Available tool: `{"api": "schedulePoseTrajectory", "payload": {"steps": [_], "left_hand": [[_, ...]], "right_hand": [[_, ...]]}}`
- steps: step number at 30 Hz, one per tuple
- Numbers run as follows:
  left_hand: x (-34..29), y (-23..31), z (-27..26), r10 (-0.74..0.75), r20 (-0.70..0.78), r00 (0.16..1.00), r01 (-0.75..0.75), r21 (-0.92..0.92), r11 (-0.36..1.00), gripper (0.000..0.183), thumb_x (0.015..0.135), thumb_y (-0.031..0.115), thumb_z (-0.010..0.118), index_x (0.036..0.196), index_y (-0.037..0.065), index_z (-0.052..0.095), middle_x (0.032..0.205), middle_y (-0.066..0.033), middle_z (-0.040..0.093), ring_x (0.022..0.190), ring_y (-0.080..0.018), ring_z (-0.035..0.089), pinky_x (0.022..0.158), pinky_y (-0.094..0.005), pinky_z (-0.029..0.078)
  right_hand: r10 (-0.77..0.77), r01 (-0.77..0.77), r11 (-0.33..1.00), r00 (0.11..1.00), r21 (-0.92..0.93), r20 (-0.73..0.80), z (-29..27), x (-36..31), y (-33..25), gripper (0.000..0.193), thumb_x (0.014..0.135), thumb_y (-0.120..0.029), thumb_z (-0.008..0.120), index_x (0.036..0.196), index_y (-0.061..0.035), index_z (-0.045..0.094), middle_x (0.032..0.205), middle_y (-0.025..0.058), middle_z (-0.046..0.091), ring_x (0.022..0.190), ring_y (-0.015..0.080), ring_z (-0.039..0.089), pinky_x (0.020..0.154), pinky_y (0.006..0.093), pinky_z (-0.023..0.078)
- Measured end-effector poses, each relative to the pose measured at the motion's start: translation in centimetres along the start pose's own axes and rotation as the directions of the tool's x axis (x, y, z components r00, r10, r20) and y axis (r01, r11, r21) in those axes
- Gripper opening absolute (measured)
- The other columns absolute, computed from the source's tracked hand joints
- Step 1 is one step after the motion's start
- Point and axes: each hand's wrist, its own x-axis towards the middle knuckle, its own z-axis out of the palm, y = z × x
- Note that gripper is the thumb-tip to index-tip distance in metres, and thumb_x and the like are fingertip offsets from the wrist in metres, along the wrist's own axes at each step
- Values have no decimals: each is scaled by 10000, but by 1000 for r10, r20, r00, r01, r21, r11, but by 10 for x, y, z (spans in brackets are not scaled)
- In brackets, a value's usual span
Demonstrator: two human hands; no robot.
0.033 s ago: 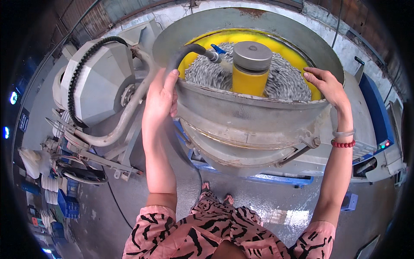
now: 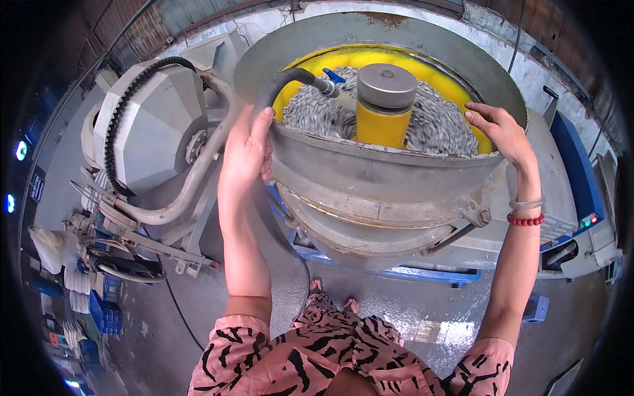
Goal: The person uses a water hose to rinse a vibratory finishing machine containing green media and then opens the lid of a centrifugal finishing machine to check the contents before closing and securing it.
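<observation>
My left hand is closed around a black hose at the left rim of a large round metal tub. The hose arches over the rim and ends in a metal nozzle with a blue valve lever, which points at the middle of the tub. Small grey pieces fill the yellow-lined bowl, blurred by motion. From their midst rises a yellow post with a grey metal cap. My right hand rests at the right rim, fingers stretched out and holding nothing; some fingers are partly hidden.
At the left stands a grey faceted barrel with a black toothed belt and a bent pipe frame. A blue cabinet is at the right. Blue crates lie at lower left, a black cable crosses the wet floor.
</observation>
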Motion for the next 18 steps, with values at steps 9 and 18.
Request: {"api": "schedulePoseTrajectory", "payload": {"steps": [9, 18], "left_hand": [[-1, 4, -2, -29, 7, 1000, 29, 57, 998, 354, 936, 348, 489, 1086, 29, 523, 534, 15, 348, 378, -77, 331, 354, -246, 308], [-2, 5, -1, -34, -6, 999, 34, 49, 998, 349, 935, 344, 484, 1096, 37, 524, 539, 9, 350, 386, -85, 337, 359, -259, 312]], "right_hand": [[-11, 11, 1000, 1000, -20, -5, -1, 0, 0, 547, 844, -510, 530, 1193, -96, 604, 1083, 151, 649, 1052, 285, 601, 904, 342, 434], [5, -5, 999, 1000, -33, 6, -2, -3, -7, 543, 841, -506, 536, 1195, -100, 604, 1077, 143, 652, 1048, 273, 602, 904, 326, 435]]}}
